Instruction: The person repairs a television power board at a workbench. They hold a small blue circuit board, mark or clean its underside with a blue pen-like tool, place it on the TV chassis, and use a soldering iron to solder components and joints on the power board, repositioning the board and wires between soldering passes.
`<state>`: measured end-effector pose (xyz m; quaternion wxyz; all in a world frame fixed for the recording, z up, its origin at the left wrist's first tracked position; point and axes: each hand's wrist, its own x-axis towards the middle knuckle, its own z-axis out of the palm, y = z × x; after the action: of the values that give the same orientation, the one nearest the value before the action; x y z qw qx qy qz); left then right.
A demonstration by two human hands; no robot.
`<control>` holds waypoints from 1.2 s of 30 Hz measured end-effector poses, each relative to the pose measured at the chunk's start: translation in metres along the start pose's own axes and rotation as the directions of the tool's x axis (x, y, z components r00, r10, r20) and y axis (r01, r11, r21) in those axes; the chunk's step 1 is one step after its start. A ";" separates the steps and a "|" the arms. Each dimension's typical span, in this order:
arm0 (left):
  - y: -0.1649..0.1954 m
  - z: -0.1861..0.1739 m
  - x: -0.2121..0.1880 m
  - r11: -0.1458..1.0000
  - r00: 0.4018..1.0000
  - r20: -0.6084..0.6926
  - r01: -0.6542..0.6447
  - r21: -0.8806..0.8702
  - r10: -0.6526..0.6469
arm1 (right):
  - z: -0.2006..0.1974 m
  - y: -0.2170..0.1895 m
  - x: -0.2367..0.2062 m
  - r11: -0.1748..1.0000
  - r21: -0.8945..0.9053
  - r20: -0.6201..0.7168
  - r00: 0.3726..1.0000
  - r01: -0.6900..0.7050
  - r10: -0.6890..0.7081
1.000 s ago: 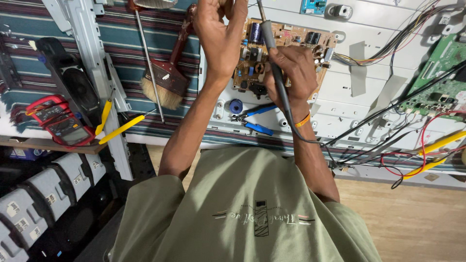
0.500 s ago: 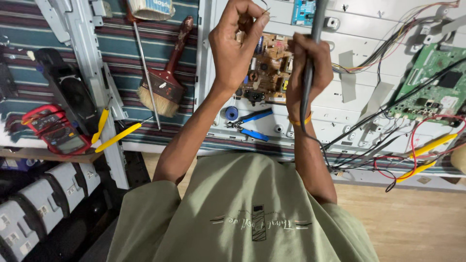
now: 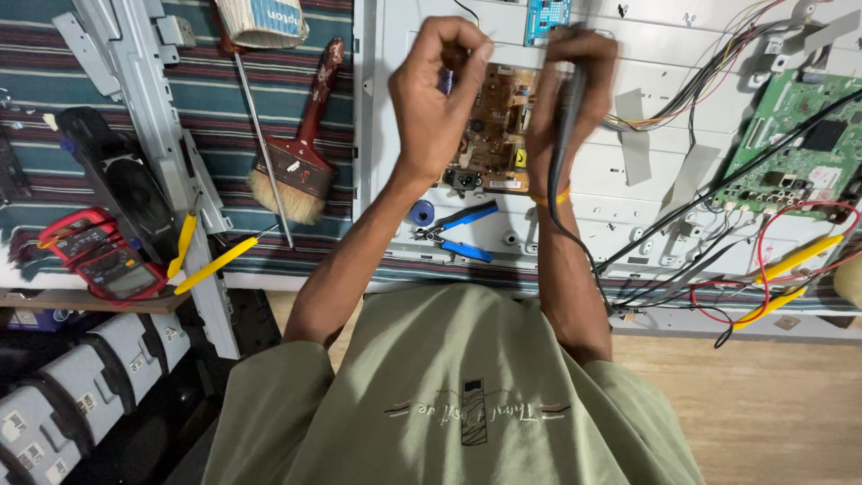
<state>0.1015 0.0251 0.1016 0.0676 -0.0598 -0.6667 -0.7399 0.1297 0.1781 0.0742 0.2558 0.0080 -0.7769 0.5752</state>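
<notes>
Two bare hands are working over a brown circuit board (image 3: 503,135) that is lying on the white back panel (image 3: 646,193) of an opened flat screen, and everything else is sitting around that board. Far to the left of the board, a red multimeter (image 3: 99,256) is resting at the edge of the striped cloth (image 3: 54,99), with two yellow-handled probes (image 3: 211,265) lying just beside it. Nearer the board, still on its left, a red-handled brush (image 3: 296,162) is lying with its bristles pointing toward the person, and a thin metal rod (image 3: 262,144) is running alongside it. The left hand (image 3: 435,99) is hovering over the board's left edge, its fingers curled in and its fingertips pinched together; what they are pinching is too small to tell. Just below the board, blue-handled pliers (image 3: 453,233) are lying beside a small blue spool (image 3: 422,213). The right hand (image 3: 570,94) is closing in a fist round a dark soldering iron (image 3: 564,117) over the board's right edge, the dark cable (image 3: 575,242) trailing down past the wrist; the tip is hidden. Far right of the board, a green circuit board (image 3: 795,135) is sitting on the same panel, with red and black wires and yellow clips (image 3: 790,260) spreading below it
</notes>
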 end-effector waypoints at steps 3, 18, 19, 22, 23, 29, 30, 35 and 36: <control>0.000 -0.012 0.005 0.999 0.998 -0.033 -0.049 0.004 0.049 | -0.028 0.025 0.021 0.999 -0.002 -0.302 0.952 0.042 -0.041; -0.004 -0.017 0.009 0.994 0.995 0.000 -0.102 0.044 0.102 | -0.084 0.006 0.005 0.987 -0.155 -0.294 0.956 -0.042 -0.005; -0.006 -0.017 0.010 0.992 0.993 0.005 -0.119 0.037 0.119 | -0.083 0.007 0.002 0.991 -0.126 -0.295 0.955 -0.055 0.015; -0.010 -0.015 0.011 0.995 0.998 -0.018 -0.057 0.083 0.059 | -0.080 0.009 -0.007 0.993 -0.055 -0.286 0.955 -0.103 0.084; -0.011 -0.014 0.012 0.994 0.998 -0.015 -0.065 0.087 0.067 | -0.078 0.009 -0.011 0.991 -0.043 -0.280 0.954 -0.127 0.110; -0.014 -0.003 0.010 0.991 0.999 0.015 -0.035 0.133 0.033 | -0.069 0.012 -0.018 0.989 0.026 -0.248 0.957 -0.146 0.148; -0.015 -0.001 0.010 0.989 0.998 0.033 -0.048 0.140 0.044 | -0.066 0.014 -0.018 0.988 0.035 -0.252 0.955 -0.152 0.155; -0.026 0.009 0.014 0.975 0.985 0.152 -0.104 0.194 0.075 | -0.061 0.016 -0.022 0.992 0.045 -0.197 0.973 -0.115 0.122; -0.030 0.009 0.017 0.960 0.976 0.190 -0.154 0.234 0.111 | -0.062 0.016 -0.023 0.991 0.056 -0.199 0.971 -0.121 0.130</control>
<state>0.0795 0.0367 0.0764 0.0653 -0.1602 -0.7516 -0.6365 0.1684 0.2327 0.0638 0.2963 -0.0943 -0.7331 0.6049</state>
